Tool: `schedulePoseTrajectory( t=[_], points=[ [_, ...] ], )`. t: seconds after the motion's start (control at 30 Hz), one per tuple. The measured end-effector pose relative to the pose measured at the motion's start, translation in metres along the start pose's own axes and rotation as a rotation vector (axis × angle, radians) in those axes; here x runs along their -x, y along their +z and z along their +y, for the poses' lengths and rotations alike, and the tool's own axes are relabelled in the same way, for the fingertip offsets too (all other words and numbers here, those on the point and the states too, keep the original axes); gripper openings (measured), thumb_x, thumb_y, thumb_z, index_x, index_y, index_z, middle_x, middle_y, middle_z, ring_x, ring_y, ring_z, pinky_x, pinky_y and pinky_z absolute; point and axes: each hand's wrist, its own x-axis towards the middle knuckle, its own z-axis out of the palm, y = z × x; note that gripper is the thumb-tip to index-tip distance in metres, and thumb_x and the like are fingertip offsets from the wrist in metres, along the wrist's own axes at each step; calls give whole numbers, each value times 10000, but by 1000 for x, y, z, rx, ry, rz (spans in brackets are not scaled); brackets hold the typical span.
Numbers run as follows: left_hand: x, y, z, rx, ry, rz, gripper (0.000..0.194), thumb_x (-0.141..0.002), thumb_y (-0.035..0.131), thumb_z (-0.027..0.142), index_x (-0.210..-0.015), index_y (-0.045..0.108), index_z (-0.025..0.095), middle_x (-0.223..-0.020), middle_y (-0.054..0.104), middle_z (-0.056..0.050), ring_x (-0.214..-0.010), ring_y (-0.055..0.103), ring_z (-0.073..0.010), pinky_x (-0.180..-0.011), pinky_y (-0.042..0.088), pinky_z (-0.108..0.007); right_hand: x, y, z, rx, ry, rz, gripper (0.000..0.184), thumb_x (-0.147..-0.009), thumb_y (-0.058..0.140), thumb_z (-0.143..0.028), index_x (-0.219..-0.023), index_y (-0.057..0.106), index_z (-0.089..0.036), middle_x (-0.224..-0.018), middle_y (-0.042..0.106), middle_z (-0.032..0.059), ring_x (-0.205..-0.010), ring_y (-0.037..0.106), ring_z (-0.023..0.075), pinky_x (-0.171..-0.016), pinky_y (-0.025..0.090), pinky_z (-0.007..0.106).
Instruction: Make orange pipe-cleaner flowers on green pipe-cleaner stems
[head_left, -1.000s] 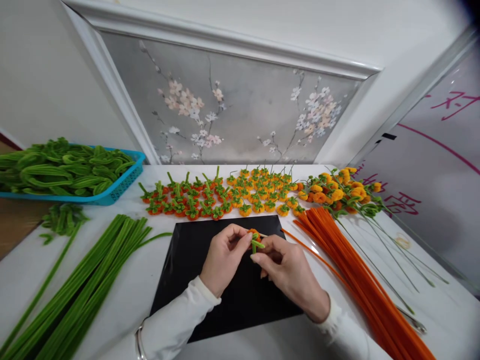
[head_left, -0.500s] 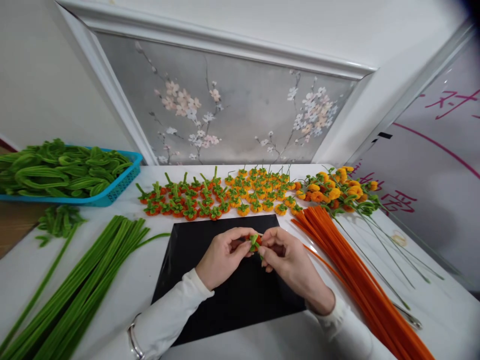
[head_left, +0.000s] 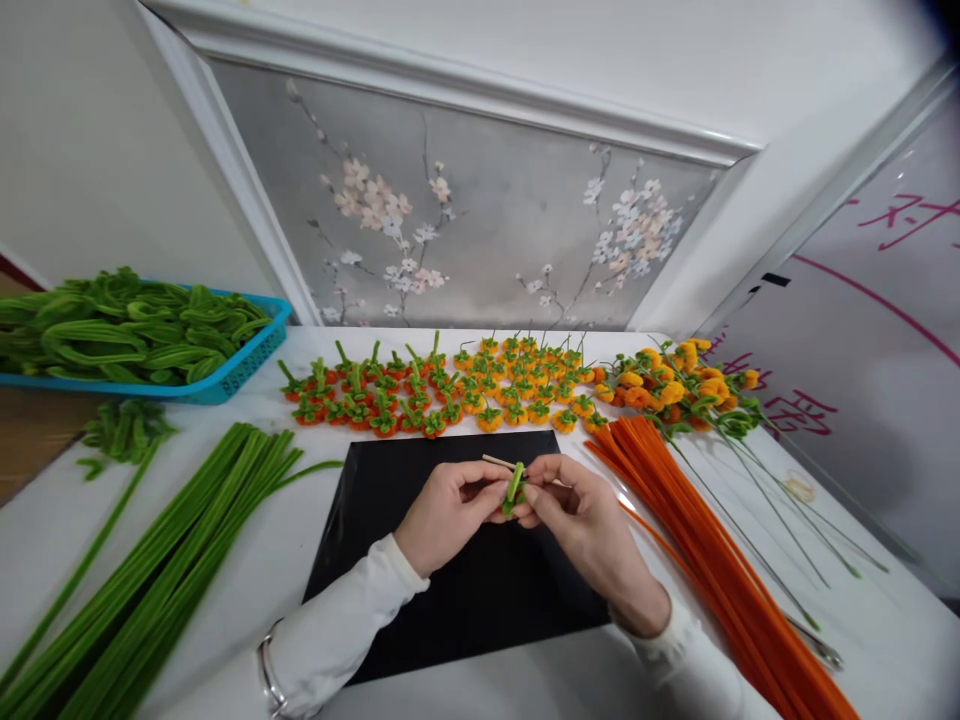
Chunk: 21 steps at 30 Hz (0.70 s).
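**Green piece (head_left: 515,487) pinched in both hands above the black mat (head_left: 480,610)**

Your left hand (head_left: 442,512) grips the piece between thumb and forefinger. Your right hand (head_left: 581,528) pinches it from the opposite side. The piece stands slightly tilted between your fingertips, over the far part of the mat. A thin pale stick (head_left: 497,461) shows just beyond it; which hand bears the stick cannot be told, since your fingers hide one end.

The mat lies on the white table (head_left: 262,540). To the right of it, nearest your right hand, you have a bundle of orange strips (head_left: 724,570); to the left, a bundle of green strips (head_left: 163,560), with a blue basket (head_left: 225,386) of green loops (head_left: 127,335) beyond.

Past the mat's far edge stand orange-red pieces (head_left: 384,428) with green tops, and yellow-orange pieces (head_left: 489,420) right beside them. Stemmed flowers (head_left: 673,392) lie farther right.
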Motion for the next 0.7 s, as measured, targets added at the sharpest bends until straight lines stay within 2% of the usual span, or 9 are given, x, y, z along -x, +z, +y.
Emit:
schedulePoseTrajectory(
  t=[0.1,0.27,0.43,0.57,0.7],
  points=[
    [1,1,1,39,-35,6,212,-744,682,271,-888,728,122,-790,699,-43,-685,647,-132,-642,560,-223,0,0,2,99,-80,27,139,-796,622,-290,-877,587,-182,-792,608,8,-624,596,119,-555,492,232],
    [4,3,3,173,-103,-6,215,-707,733,293,-844,736,127,-786,676,-34,-719,646,-128,-677,567,-226,4,6,9,201,-229,162,45,-813,602,-230,-816,615,-187,-718,608,-1,-625,540,123,-560,434,232],
    [5,2,5,282,-138,5,198,-715,727,287,-840,728,133,-738,650,-18,-661,626,-100,-654,556,-205,5,5,9,337,-374,141,74,-827,586,-169,-814,646,-209,-749,635,0,-672,553,133,-619,447,244],
    [2,1,4,76,3,64,175,-760,664,254,-861,720,123,-769,663,-44,-662,619,-119,-623,545,-220,2,-4,1,505,-397,81,110,-817,594,-147,-883,658,-208,-838,672,18,-767,593,152,-679,464,255],
    [2,0,2,-209,213,122,154,-793,600,198,-860,718,126,-781,670,-54,-652,621,-132,-620,532,-230,2,-8,-5,511,-312,33,66,-828,590,-193,-871,641,-192,-775,658,11,-670,595,136,-596,465,231]
  ],
)
